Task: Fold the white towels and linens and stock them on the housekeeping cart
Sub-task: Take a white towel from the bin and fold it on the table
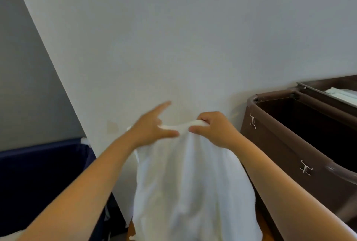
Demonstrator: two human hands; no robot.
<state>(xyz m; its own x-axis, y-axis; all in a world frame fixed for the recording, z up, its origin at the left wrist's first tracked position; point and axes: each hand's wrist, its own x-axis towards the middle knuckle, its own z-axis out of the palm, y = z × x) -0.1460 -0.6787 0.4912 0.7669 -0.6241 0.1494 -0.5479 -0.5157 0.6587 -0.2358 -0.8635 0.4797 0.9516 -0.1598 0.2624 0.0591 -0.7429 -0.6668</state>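
White towel (pixel 189 182) hangs mid-air beside the brown cart (pixel 270 134), right grip (pixel 214 128) pinching its top edge, left grip (pixel 152 126) blurred, maybe splayed, hold unclear: slide it outward to the corner and pull the hem taut.

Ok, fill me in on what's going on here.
A person holds a white towel up in front of a pale wall, and it hangs down loose. The right hand grips the bunched top edge. The left hand meets that same edge with its index finger straight; blur hides whether it grips. A brown housekeeping cart stands to the right, with folded white linen at its far end.
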